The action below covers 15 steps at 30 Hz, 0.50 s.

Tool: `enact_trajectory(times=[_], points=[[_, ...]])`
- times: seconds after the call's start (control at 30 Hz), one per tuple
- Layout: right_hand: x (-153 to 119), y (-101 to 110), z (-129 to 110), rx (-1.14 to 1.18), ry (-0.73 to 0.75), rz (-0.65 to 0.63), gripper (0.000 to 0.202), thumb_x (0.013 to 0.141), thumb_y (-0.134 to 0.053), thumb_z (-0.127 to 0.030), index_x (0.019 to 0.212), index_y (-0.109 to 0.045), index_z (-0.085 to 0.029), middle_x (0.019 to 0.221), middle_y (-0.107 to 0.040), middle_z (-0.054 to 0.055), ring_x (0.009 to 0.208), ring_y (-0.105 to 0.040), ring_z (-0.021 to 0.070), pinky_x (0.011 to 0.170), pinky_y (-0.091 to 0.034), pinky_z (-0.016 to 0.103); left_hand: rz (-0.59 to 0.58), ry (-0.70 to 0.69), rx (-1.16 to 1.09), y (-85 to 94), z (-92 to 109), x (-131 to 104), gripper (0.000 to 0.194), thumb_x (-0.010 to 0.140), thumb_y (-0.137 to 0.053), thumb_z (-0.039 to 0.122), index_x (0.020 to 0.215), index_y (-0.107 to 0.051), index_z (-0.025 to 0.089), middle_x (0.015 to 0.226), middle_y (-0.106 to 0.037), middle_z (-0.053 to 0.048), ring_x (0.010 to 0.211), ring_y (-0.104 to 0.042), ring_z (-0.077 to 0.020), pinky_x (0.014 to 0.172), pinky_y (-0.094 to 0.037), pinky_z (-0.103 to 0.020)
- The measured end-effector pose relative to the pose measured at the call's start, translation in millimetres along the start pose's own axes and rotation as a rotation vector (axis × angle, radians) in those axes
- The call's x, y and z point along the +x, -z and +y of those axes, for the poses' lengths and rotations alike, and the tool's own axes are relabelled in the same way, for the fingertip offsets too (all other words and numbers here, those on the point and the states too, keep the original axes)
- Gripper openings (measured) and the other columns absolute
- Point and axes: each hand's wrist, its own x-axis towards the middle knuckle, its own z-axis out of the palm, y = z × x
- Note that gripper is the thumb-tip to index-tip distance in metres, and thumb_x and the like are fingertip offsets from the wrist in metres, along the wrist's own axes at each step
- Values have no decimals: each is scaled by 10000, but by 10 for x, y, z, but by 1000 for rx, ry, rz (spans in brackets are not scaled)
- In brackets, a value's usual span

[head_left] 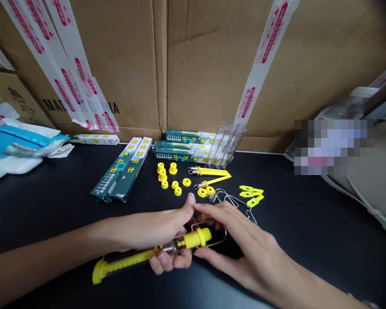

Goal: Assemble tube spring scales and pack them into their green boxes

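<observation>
A tubular spring scale (131,262) with yellow parts lies slantwise in my left hand (167,231), whose fingers wrap round its clear tube from below. Its yellow cap (196,238) points right, with a metal wire loop (225,236) around it. My right hand (244,236) grips this loop, thumb below and fingers above. The fingertips of both hands meet over the cap; part of the loop is hidden. Just beyond lie yellow caps and rings (162,174), yellow rods with springs (212,171), wire loops (233,199) and small yellow tabs (251,195).
Green and white printed boxes (124,171) lie left of the parts, with more boxes (183,150) behind. Several clear tubes (225,146) stand beside those. A large cardboard carton (199,77) walls off the back. A blue packet (25,137) sits left, a plastic bottle (344,107) right.
</observation>
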Motion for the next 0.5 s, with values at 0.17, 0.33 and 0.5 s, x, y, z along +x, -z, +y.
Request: enact_trajectory(times=[0.17,0.33,0.5], points=[[24,51,23,-51,84,92,419,922,-644,-126,1309,-485,-144,1123,-631,96,1075,-601,190,974,-494,289,229,-113,170,-179,204,-195,410,937,-439,606,889,-440,199,794,-621,-16,539,-501,-104,556,-444,-262],[17,91,48,-70,93,87,359,948,-588,-104,1298,-510,-126,1124,-625,105,1058,-615,181,941,-511,261,276,-139,274,-317,299,-310,382,920,-476,567,900,-516,187,742,-567,19,639,-536,-143,673,-467,-301],[20,76,44,12,66,107,388,945,-578,-84,1321,-503,-146,1132,-630,98,1039,-634,161,933,-514,236,299,-159,214,-323,285,-309,335,927,-484,521,943,-507,186,938,-656,-53,659,-539,-137,669,-479,-306]])
